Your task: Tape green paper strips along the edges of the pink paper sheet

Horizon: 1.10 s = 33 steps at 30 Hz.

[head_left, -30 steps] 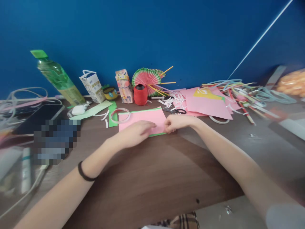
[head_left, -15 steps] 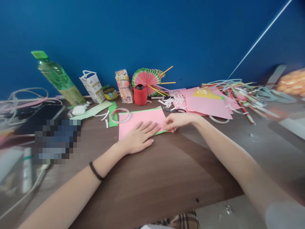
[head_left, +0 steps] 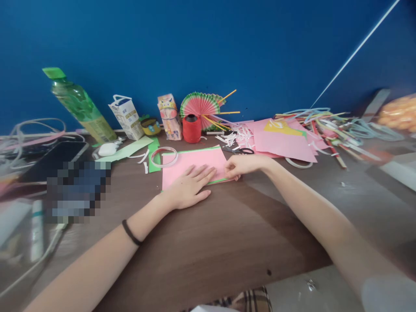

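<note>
A pink sheet of paper (head_left: pixel 198 160) with green showing along its far and near edges lies on the brown table. My left hand (head_left: pixel 190 186) rests flat on it, fingers spread and pointing away from me. At the sheet's right edge, my right hand (head_left: pixel 235 167) is closed with thumb and forefinger pinched together; what is between them is too small to make out. A roll of clear tape (head_left: pixel 164 165) lies across the sheet's far left corner. Behind my right hand is a pair of dark-handled scissors (head_left: pixel 246 151).
At the back stand a green bottle (head_left: pixel 79 104), a white carton (head_left: pixel 126 117), a patterned carton (head_left: pixel 170 117), a red thread spool (head_left: pixel 191 130) and a watermelon paper fan (head_left: pixel 201 104). Pink papers (head_left: pixel 279 145) and a heap of straws and strips (head_left: pixel 328 125) lie right; a phone (head_left: pixel 53 162) lies left.
Almost nothing differs. My right hand still pinches at the sheet's right edge, with only a very slight shift of its fingers; my left hand stays flat.
</note>
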Each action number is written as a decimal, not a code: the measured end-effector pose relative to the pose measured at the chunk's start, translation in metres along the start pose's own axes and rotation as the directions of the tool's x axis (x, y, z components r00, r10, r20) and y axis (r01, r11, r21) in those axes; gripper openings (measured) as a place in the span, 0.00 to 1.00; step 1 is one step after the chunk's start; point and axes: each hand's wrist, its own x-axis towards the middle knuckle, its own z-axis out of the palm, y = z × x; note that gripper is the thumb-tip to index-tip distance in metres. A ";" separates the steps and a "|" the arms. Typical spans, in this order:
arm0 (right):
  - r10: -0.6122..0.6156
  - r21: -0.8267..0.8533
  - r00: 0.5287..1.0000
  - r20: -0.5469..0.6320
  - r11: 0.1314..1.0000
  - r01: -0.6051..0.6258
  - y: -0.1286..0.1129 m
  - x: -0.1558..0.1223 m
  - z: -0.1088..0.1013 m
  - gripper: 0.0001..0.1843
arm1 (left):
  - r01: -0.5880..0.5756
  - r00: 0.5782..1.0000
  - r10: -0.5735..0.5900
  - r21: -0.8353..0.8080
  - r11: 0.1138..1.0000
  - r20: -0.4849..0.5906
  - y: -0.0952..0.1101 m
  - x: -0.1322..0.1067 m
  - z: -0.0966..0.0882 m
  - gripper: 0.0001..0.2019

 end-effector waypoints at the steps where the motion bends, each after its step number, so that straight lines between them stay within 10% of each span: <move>1: 0.006 -0.008 1.000 -0.003 1.000 -0.006 0.000 0.000 0.000 0.08 | 0.002 1.000 -0.002 0.002 1.000 -0.003 0.000 0.000 0.000 0.30; 33: 0.153 -0.168 0.986 -0.061 0.972 -0.162 0.000 0.004 0.002 0.13 | -0.040 0.999 0.040 0.017 0.999 -0.017 0.000 0.000 -0.002 0.24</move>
